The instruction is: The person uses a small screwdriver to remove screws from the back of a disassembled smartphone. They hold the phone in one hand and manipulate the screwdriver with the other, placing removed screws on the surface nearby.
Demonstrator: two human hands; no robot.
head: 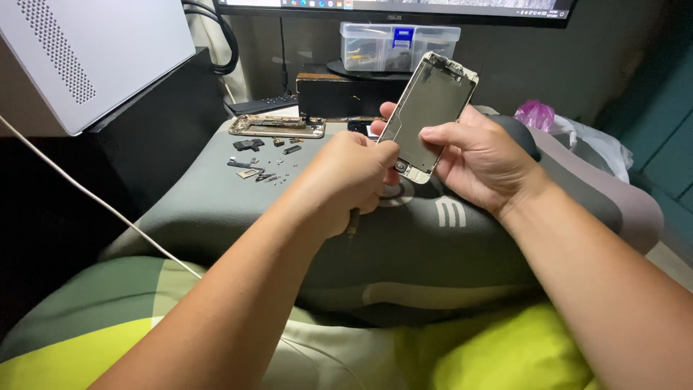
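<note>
My right hand point(480, 162) holds a phone screen panel point(429, 108) tilted upright, its metal back plate facing me, thumb across the plate. My left hand point(350, 177) is closed around a thin dark tool point(351, 220) whose handle sticks out below the fist; its fingertips touch the panel's lower left edge. Both hands hover over a grey cushion point(216, 202). On the cushion's far left lie a gold phone frame point(278, 126) and several small loose parts and screws point(261, 162).
A clear plastic parts box point(397, 45) stands on a dark box point(339, 94) under a monitor point(397, 9). A white perforated case point(86, 50) sits at upper left, with a white cable point(94, 198) running down. A pink bag point(535, 114) lies at right.
</note>
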